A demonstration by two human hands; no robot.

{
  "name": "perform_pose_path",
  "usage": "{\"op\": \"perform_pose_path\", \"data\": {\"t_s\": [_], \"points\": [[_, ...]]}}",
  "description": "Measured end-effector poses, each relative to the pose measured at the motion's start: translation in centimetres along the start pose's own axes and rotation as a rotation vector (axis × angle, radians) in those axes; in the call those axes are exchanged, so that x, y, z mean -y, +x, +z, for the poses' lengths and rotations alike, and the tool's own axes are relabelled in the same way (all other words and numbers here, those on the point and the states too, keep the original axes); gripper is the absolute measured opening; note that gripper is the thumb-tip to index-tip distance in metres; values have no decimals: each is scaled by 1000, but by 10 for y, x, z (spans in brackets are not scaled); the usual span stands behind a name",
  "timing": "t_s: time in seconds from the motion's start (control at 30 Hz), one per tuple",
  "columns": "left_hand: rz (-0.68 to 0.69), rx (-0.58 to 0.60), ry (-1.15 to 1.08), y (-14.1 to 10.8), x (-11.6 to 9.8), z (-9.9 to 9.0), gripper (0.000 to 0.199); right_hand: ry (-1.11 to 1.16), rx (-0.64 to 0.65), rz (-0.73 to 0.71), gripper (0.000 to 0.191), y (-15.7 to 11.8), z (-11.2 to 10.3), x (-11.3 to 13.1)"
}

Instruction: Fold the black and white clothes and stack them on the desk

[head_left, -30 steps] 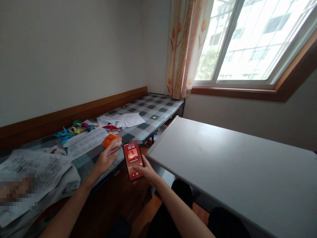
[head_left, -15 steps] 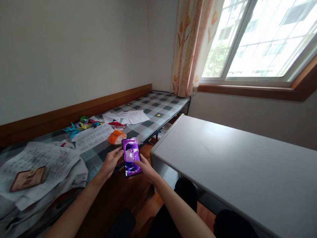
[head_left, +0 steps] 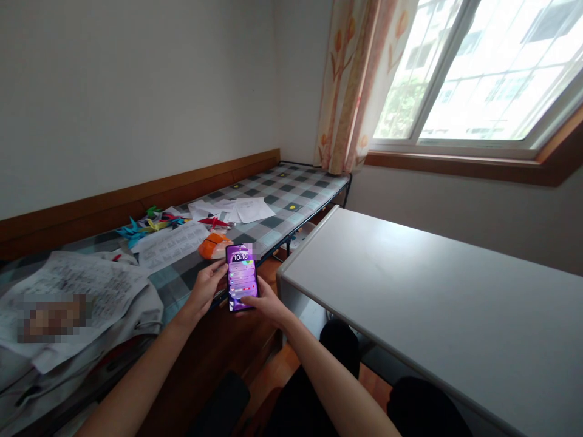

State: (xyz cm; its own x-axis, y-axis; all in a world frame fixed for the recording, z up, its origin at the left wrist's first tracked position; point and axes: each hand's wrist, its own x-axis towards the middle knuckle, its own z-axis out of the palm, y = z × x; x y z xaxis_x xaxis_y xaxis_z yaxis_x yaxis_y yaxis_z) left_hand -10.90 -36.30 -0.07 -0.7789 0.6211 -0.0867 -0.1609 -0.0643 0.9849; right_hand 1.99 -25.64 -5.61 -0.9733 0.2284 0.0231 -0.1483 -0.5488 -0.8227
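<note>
The person's left hand [head_left: 206, 291] and right hand [head_left: 270, 301] hold a lit phone [head_left: 242, 280], fingers [head_left: 219, 267] clamped on its opposite edges, the right thumb [head_left: 251, 300] over the lower screen [head_left: 242, 286]. It is by the bed [head_left: 314, 187], left of the white table [head_left: 410, 273].

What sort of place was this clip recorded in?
Probably a bedroom: there is a bed with a checked mattress, a flower-patterned curtain at the window, and a white table beside the bed.
</note>
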Motion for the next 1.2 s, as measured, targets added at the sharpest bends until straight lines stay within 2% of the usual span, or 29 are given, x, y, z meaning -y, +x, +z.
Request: {"op": "perform_pose_path", "data": {"t_s": [0.63, 1.2], "points": [[-30, -13, -2, -1, -4, 0, 45, -18, 4, -25, 72, 7, -1, -7], [-66, -40, 5, -3, -6, 0, 42, -37, -12, -20, 61, 6, -2, -8]]}}
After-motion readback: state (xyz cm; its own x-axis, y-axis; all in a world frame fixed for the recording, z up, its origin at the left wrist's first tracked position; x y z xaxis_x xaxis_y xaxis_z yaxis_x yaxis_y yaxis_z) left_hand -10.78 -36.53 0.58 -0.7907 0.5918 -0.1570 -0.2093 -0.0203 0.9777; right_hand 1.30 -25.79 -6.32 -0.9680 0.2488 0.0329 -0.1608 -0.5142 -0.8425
